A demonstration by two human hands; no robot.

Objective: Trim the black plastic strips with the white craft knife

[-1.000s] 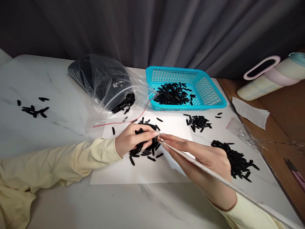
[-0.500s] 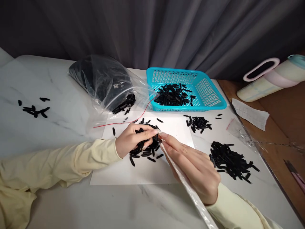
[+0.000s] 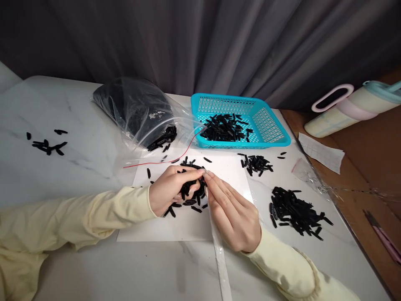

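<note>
My left hand is closed, its thumb and finger pinched at the tips over a heap of small flat black pieces on a white sheet. Whatever is between those fingertips is too small to make out. Meeting it tip to tip, my right hand is closed around the upper end of a narrow white plastic strip, which hangs down past the palm to the bottom of the view. Some black pieces show between the left thumb and curled fingers; I cannot tell if they are held.
A blue plastic basket holding black pieces stands behind, beside a clear zip bag of more. Loose piles lie at right and far left. A tumbler, paper slip and pink-handled tool are at right.
My right hand has turned more upright and shifted left, its fingertips still against the left hand's. The strip now hangs more steeply. The whole view has shifted slightly.
</note>
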